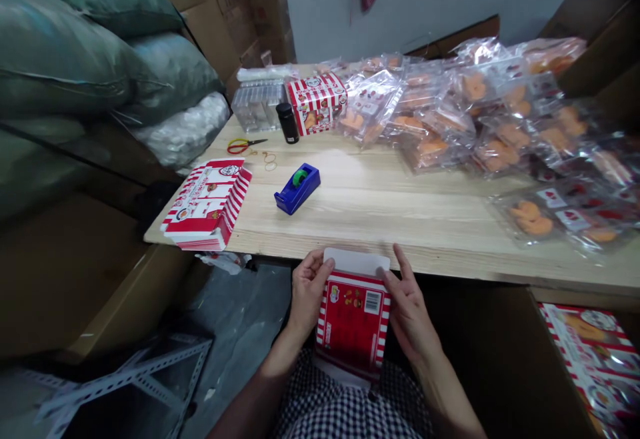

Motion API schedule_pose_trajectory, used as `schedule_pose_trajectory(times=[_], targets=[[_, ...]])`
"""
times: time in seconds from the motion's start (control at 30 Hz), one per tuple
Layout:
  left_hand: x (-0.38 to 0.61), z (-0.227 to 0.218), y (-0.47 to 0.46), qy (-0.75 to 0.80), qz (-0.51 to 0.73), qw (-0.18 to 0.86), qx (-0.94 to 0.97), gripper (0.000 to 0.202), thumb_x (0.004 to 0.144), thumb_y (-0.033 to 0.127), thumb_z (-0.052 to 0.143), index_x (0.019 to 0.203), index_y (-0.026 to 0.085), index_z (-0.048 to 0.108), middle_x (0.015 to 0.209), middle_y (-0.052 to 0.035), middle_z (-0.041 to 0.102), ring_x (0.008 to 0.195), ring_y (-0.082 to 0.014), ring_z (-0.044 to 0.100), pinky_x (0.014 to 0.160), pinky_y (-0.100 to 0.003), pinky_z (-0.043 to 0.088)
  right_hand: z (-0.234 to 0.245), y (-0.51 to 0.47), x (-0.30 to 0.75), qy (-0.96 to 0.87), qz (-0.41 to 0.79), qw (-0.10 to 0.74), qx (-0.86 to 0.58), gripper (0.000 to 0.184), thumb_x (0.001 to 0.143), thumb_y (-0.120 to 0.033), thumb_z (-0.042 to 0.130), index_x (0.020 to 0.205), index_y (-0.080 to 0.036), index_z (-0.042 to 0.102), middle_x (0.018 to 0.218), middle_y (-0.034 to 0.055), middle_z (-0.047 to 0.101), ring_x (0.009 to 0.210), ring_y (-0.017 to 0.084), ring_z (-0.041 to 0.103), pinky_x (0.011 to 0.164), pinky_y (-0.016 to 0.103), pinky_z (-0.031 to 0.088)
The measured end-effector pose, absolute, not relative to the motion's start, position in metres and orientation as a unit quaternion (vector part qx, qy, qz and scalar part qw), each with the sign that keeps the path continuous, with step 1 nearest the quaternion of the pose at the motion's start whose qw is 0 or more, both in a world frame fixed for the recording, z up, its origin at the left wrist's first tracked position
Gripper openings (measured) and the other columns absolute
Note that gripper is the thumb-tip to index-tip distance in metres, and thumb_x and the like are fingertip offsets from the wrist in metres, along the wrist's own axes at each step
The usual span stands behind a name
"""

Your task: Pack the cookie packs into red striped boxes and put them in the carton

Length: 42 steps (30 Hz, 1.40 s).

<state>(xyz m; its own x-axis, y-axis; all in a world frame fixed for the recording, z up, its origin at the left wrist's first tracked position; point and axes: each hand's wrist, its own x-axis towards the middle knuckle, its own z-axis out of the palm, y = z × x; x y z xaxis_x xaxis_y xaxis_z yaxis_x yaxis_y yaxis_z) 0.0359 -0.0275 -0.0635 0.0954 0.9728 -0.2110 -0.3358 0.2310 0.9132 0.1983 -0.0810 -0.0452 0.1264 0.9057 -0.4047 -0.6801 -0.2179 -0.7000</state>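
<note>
A red printed cardboard box (354, 319) with white-striped edges and a barcode is in front of my body, below the table's front edge. Its white end flap (357, 261) sticks up at the far end. My left hand (307, 295) pinches the box's left edge near the flap, thumb on top. On the right edge, my right hand (411, 312) holds the box by the thumb, with the index finger stretched away. The underside of the box and the fingers behind it are hidden.
On the wooden table (360, 219) stand a blue tape dispenser (299, 189), flat red cartons (207, 202), scissors (245, 145), a black bottle (287, 123) and a formed box (317, 102). Bagged orange toy pieces (430, 125) pile up rightward. An open carton (595, 359) holds packed boxes.
</note>
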Motion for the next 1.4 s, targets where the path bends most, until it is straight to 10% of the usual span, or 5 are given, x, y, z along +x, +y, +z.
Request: schedule_pose_trajectory(times=[0.13, 0.37, 0.53, 0.77, 1.4], targets=[[0.035, -0.058, -0.023, 0.417, 0.495, 0.688, 0.330, 0.013, 0.084, 0.027, 0.070, 0.092, 0.018, 0.065, 0.081, 0.0011, 0.067, 0.070, -0.0111, 0.061, 0.072, -0.021, 0.048, -0.046, -0.076, 0.205, -0.093, 0.696, 0.574, -0.421, 0.038, 0.082, -0.038, 0.075, 0.117, -0.023, 0.068, 0.111, 0.0060, 0.076, 0.100, 0.027, 0.072, 0.088, 0.040, 0.057], [0.032, -0.048, -0.020, 0.384, 0.445, 0.744, 0.317, 0.015, 0.080, 0.020, 0.069, 0.094, 0.016, 0.072, 0.088, -0.0038, 0.074, 0.078, -0.0163, 0.068, 0.074, -0.024, 0.050, -0.059, -0.061, 0.224, -0.070, 0.747, 0.508, -0.423, 0.023, 0.065, -0.015, 0.078, 0.085, -0.024, 0.074, 0.086, 0.0000, 0.079, 0.071, 0.020, 0.072, 0.073, 0.034, 0.057], [0.030, -0.055, -0.019, 0.358, 0.456, 0.722, 0.378, 0.020, 0.078, 0.013, 0.061, 0.088, 0.015, 0.078, 0.123, -0.0110, 0.071, 0.117, -0.0280, 0.063, 0.104, -0.038, 0.044, -0.062, -0.061, 0.224, -0.158, 0.724, 0.532, -0.411, 0.024, 0.068, -0.019, 0.073, 0.092, -0.023, 0.078, 0.106, 0.0063, 0.078, 0.094, 0.026, 0.072, 0.089, 0.038, 0.055], [0.026, -0.062, -0.026, 0.361, 0.442, 0.656, 0.495, 0.027, 0.088, 0.024, 0.063, 0.111, 0.018, 0.075, 0.123, -0.0120, 0.071, 0.120, -0.0290, 0.063, 0.102, -0.039, 0.046, -0.070, -0.079, 0.212, -0.131, 0.653, 0.612, -0.426, 0.027, 0.075, -0.023, 0.074, 0.102, -0.025, 0.078, 0.109, 0.0054, 0.078, 0.100, 0.025, 0.071, 0.097, 0.040, 0.051], [0.011, -0.047, -0.010, 0.381, 0.332, 0.638, 0.580, 0.024, 0.092, 0.033, 0.061, 0.101, 0.019, 0.078, 0.123, -0.0120, 0.071, 0.114, -0.0272, 0.065, 0.100, -0.039, 0.047, -0.061, -0.071, 0.221, -0.277, 0.623, 0.561, -0.469, 0.013, 0.081, -0.033, 0.078, 0.081, -0.025, 0.068, 0.108, 0.0046, 0.076, 0.104, 0.025, 0.068, 0.096, 0.042, 0.049]])
